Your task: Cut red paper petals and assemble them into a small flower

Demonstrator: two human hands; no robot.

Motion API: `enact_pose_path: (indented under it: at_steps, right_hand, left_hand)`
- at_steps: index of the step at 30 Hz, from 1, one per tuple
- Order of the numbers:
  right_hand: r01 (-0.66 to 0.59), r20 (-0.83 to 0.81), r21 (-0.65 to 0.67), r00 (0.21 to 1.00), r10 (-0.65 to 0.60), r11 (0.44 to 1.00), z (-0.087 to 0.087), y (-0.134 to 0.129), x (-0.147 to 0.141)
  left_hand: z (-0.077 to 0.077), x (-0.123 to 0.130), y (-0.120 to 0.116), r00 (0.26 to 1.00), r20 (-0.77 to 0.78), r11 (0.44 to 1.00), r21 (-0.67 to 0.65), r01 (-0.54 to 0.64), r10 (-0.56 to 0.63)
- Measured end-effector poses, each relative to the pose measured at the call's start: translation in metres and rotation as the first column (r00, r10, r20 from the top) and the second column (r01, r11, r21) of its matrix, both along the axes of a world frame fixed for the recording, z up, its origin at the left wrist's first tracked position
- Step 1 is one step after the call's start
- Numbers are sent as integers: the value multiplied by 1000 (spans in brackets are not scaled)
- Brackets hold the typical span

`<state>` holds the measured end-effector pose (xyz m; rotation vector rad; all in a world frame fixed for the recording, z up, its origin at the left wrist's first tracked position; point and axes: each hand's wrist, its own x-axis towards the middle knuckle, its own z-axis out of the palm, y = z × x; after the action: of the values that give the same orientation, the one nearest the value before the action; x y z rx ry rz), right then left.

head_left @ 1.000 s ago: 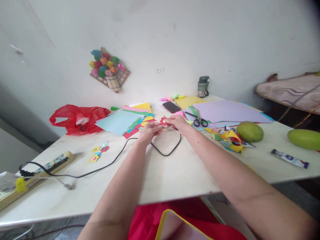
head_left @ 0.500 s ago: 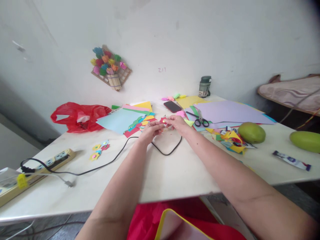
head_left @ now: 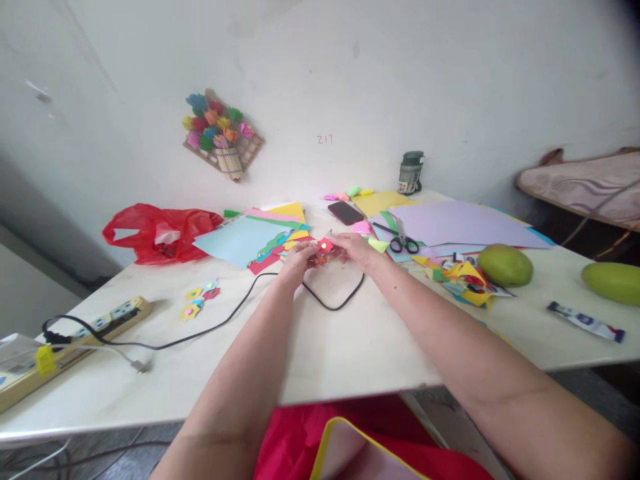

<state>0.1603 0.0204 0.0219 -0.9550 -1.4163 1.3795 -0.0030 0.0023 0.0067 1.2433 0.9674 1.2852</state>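
A small red paper flower (head_left: 325, 245) with a yellow centre is held between both hands over the middle of the white table. My left hand (head_left: 299, 259) pinches its left side, and my right hand (head_left: 351, 248) grips its right side. Just behind my left hand are red, green, blue and yellow paper strips (head_left: 273, 252). Several small paper flowers (head_left: 210, 293) with round coloured centres lie to the left. A black cable (head_left: 335, 309) loops on the table in front of the hands.
Scissors (head_left: 404, 245), a phone (head_left: 345, 213), lilac paper (head_left: 450, 223) and paper scraps (head_left: 467, 280) lie right of centre. Green fruit (head_left: 505, 265) and a tube (head_left: 585, 321) are farther right. At left are a red bag (head_left: 150, 230) and a power strip (head_left: 100, 327).
The red flower has shifted slightly left and down and now faces up more fully between the fingers. Both hands have moved only slightly.
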Motion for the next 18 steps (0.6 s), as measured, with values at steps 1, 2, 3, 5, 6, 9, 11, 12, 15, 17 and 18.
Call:
enact_pose_path:
  at_steps: [1, 2, 3, 5, 6, 9, 11, 12, 15, 17, 18]
  right_hand:
    - [-3, -11, -7, 1000, 3, 1000, 0, 0, 1]
    - [1, -16, -9, 1000, -1, 1000, 1, 1, 2]
    - [9, -13, -6, 1000, -9, 1000, 1, 1, 3]
    - [25, 22, 7, 999, -25, 1000, 2, 1, 5]
    - [33, 46, 16, 998, -33, 999, 2, 1, 5]
    - [49, 112, 35, 992, -52, 998, 1, 1, 5]
    - [54, 126, 40, 990, -58, 998, 1, 1, 4]
    - [56, 125, 41, 990, -60, 998, 0, 2, 3]
    - [64, 117, 42, 991, -69, 997, -1, 2, 2]
    - [70, 120, 44, 990, -75, 997, -1, 2, 2]
    - [72, 122, 45, 990, -77, 996, -1, 2, 2]
  left_hand:
    - [0, -1, 0, 1000, -22, 1000, -1, -12, 12]
    - [0, -1, 0, 999, -44, 1000, 4, -19, 19]
    - [0, -1, 0, 998, -66, 1000, 11, -21, 22]
    - [0, -1, -1, 994, -109, 999, 27, -20, 23]
    - [1, -1, -1, 992, -127, 999, 34, -21, 25]
    - [3, 1, -3, 985, -168, 999, 42, -29, 36]
    - [4, 1, -4, 983, -178, 998, 45, -42, 50]
    - [4, 1, -4, 982, -180, 998, 46, -46, 54]
    - [4, 1, -4, 982, -180, 998, 48, -48, 55]
    - [3, 1, -3, 983, -177, 998, 49, -45, 53]
    - [3, 1, -3, 983, -175, 998, 50, -43, 51]
